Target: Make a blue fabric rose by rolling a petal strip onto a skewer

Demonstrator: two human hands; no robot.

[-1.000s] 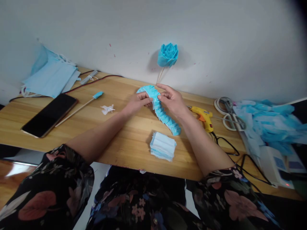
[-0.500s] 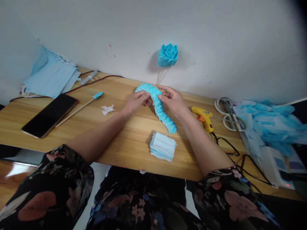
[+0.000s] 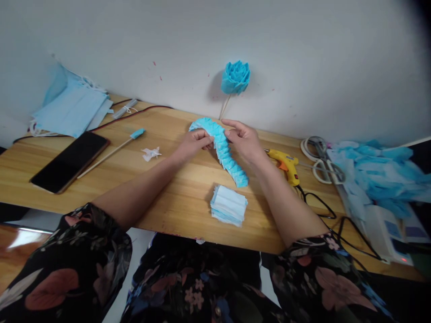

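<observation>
A curved strip of overlapping pale-blue pleated pieces [image 3: 232, 163], apparently mask fabric, arches across the middle of the table. My left hand [image 3: 195, 142] is closed on its inner edge, thumb and fingers pinching the upper bend. On the outer side, my right hand [image 3: 244, 140] has its thumb at the strip's edge and its index finger stretched out apart from the thumb. Below the strip lies a stack of cut light-blue rectangles [image 3: 229, 205]. Behind the hands, a blue fabric flower [image 3: 235, 77] stands on a thin stick against the wall.
To the left are face masks [image 3: 72, 107], a phone [image 3: 70, 162], a blue-tipped stick [image 3: 107, 156] and a white scrap [image 3: 151, 153]. At right lie a yellow glue gun [image 3: 284, 165] with its cord, scissors [image 3: 323, 163], blue scraps [image 3: 380, 170] and a white box [image 3: 384, 233].
My right thumb has moved from over the strip to its outer edge. My left hand keeps its pinch, with the thumb slightly lower on the strip.
</observation>
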